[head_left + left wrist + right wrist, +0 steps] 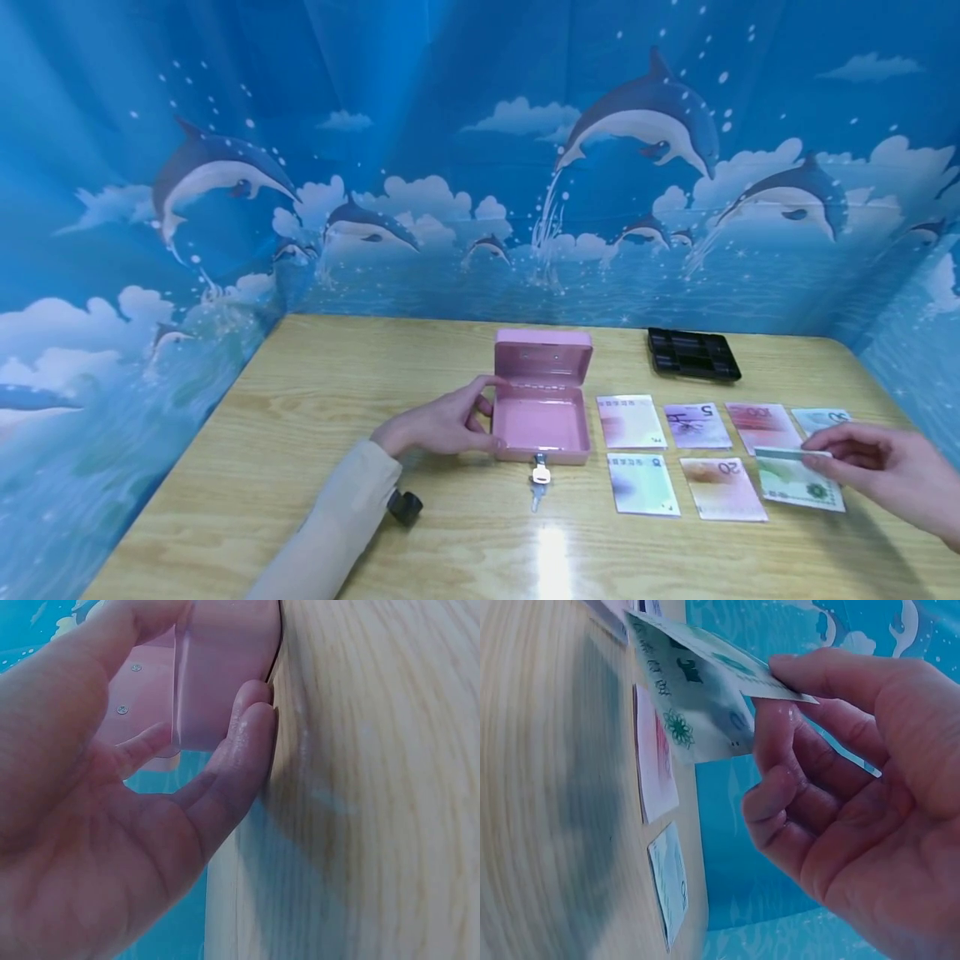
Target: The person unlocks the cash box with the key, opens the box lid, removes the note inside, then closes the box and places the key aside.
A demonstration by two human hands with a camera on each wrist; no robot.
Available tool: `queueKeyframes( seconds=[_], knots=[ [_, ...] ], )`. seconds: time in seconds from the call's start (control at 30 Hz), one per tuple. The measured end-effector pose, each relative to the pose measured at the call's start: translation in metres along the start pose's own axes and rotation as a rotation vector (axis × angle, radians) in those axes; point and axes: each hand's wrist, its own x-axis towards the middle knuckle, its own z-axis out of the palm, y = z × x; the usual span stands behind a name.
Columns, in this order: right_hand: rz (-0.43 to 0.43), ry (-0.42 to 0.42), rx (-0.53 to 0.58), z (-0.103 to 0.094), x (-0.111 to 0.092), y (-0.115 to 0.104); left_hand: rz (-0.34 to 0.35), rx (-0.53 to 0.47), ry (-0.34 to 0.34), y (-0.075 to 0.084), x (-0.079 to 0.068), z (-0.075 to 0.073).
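A pink cash box [543, 421] stands on the table with its lid raised and no contents visible inside. My left hand [453, 421] grips its left side, thumb at the front corner and a finger near the hinge. In the left wrist view, other fingers [247, 742] rest against the box wall [225, 667]. Keys [539, 477] hang from the front lock. My right hand [885, 467] pinches a folded green banknote [798, 479] between thumb and fingers. The right wrist view shows that banknote [697, 694] tilted above the table, its fold partly spread.
Right of the box lie folded banknotes in two rows, including a purple 5 [697, 426], a red 100 [761, 425], a 20 [723, 490] and a green one [642, 483]. A black compartment tray [693, 354] sits behind them. A dolphin-printed cloth [450, 150] surrounds the table.
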Motion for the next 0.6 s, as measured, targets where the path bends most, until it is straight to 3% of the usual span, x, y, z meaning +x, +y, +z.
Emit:
queueKeyframes(
  seconds=[0.6],
  knots=[
    [-0.047, -0.011, -0.045, 0.004, 0.004, 0.021, -0.006, -0.017, -0.007, -0.001, 0.0, -0.001]
  ],
)
